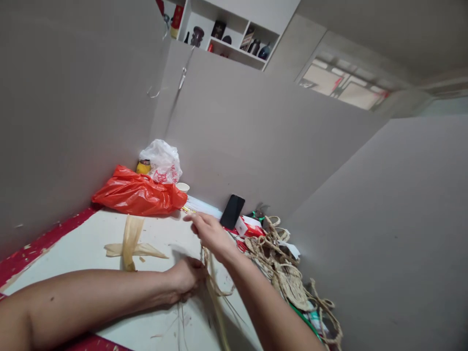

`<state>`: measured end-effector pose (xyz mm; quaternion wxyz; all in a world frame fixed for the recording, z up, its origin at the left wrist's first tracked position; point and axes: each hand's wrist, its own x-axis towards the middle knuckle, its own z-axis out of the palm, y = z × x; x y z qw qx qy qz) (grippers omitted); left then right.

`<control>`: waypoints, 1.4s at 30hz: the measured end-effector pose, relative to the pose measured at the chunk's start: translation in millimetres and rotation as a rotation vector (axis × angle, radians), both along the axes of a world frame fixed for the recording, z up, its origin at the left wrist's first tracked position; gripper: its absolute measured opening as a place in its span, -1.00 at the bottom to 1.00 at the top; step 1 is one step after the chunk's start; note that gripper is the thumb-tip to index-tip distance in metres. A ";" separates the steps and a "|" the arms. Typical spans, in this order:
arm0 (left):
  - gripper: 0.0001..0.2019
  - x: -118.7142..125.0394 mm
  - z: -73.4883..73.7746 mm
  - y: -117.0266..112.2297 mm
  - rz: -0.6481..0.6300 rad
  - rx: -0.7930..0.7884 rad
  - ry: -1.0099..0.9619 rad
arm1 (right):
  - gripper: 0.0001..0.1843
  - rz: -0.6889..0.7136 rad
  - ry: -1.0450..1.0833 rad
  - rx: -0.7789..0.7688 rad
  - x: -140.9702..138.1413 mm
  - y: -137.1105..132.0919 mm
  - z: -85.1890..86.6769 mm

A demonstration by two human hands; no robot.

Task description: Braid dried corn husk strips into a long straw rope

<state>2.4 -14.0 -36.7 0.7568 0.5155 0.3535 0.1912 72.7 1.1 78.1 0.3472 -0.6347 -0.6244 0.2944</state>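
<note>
My left hand point(186, 279) reaches in from the left, its fingers closed on a thin braided straw cord point(205, 258) above the white tabletop. Long loose straw strands point(217, 312) hang from that grip toward the near edge. Just above and beyond it is my right hand point(210, 235), its forefinger stretched out to the left. I see nothing between its fingers, though the palm side is hidden. Two flat, pale dried husk strips point(132, 239) lie crossed on the table, beyond my left forearm.
A red plastic bag point(141, 195), a white plastic bag point(163, 158), a yellow-wrapped jar point(144, 167) and a white cup point(183, 187) stand at the back. A phone point(232, 211) leans near a red-and-white box point(250, 226). Coiled braided straw point(290, 282) heaps along the right, by the wall.
</note>
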 end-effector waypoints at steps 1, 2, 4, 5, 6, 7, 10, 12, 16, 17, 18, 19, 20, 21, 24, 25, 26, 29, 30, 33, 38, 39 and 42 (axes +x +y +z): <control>-0.82 -0.6 0.9 -0.1 -0.016 -0.017 -0.007 | -0.68 -0.016 0.102 -0.044 17.1 -11.0 3.5; -0.80 -1.2 1.9 -0.1 -0.031 -0.031 -0.013 | -0.70 -0.027 0.213 -0.092 33.2 -22.5 6.2; -0.76 -2.2 3.8 0.4 -0.043 -0.043 -0.030 | -0.67 -0.040 0.380 -0.153 59.3 -44.8 6.4; -0.73 -2.4 4.5 0.9 -0.042 -0.045 -0.039 | -0.65 -0.045 0.439 -0.169 68.8 -54.7 2.9; -0.71 -2.6 5.1 1.3 -0.040 -0.046 -0.046 | -0.64 -0.051 0.481 -0.185 75.9 -63.3 -2.9; -0.69 -2.8 5.6 1.7 -0.044 -0.049 -0.053 | -0.65 -0.059 0.506 -0.199 81.1 -70.5 -10.4; -0.67 -3.2 7.3 2.4 -0.076 -0.056 -0.073 | -0.68 -0.092 0.484 -0.211 88.6 -83.6 -37.3; -0.66 -3.3 8.7 2.5 -0.092 -0.065 -0.075 | -0.70 -0.109 0.422 -0.167 90.8 -86.8 -52.5; -0.68 -1.6 10.5 2.6 -0.115 -0.083 -0.089 | -0.71 -0.156 0.350 -0.088 91.9 -88.2 -66.3; -0.69 -0.9 10.7 2.7 -0.119 -0.083 -0.090 | -0.71 -0.169 0.357 -0.085 90.8 -88.3 -66.9; -0.70 -0.2 10.7 2.8 -0.123 -0.081 -0.088 | -0.71 -0.175 0.374 -0.087 88.8 -88.3 -67.2; -0.71 0.3 10.7 2.8 -0.125 -0.081 -0.084 | -0.71 -0.179 0.397 -0.089 86.3 -88.1 -67.5; -0.72 0.8 10.5 2.8 -0.125 -0.081 -0.081 | -0.70 -0.181 0.418 -0.092 83.3 -87.8 -68.0; -0.73 1.1 10.3 2.7 -0.124 -0.081 -0.079 | -0.70 -0.182 0.430 -0.096 80.3 -87.3 -68.9; -0.76 1.5 9.8 2.4 -0.126 -0.067 -0.078 | -0.72 -0.179 0.370 -0.093 73.4 -84.8 -73.7; -0.76 1.7 9.7 2.4 -0.126 -0.058 -0.078 | -0.74 -0.179 0.329 -0.088 72.3 -84.0 -75.6; -0.76 1.8 9.7 2.4 -0.126 -0.049 -0.079 | -0.74 -0.178 0.290 -0.083 71.7 -83.3 -77.5; -0.74 2.6 9.8 2.4 -0.123 -0.031 -0.081 | -0.74 -0.158 0.281 -0.096 72.1 -82.7 -82.3; -0.73 3.0 9.9 2.3 -0.121 -0.026 -0.076 | -0.74 -0.147 0.323 -0.119 72.5 -82.9 -83.5; -0.74 3.7 10.8 1.5 -0.126 -0.002 -0.053 | -0.72 -0.118 0.404 -0.205 74.4 -83.4 -85.4; -0.73 4.1 12.4 0.9 -0.139 0.075 -0.027 | -0.73 -0.060 0.158 -0.207 82.2 -80.8 -84.7; -0.73 4.1 12.0 1.3 -0.147 0.093 -0.018 | -0.72 -0.047 0.092 -0.190 84.1 -80.0 -84.7; -0.72 4.3 9.5 3.6 -0.190 0.175 0.014 | -0.69 -0.027 -0.092 -0.136 88.4 -77.7 -85.2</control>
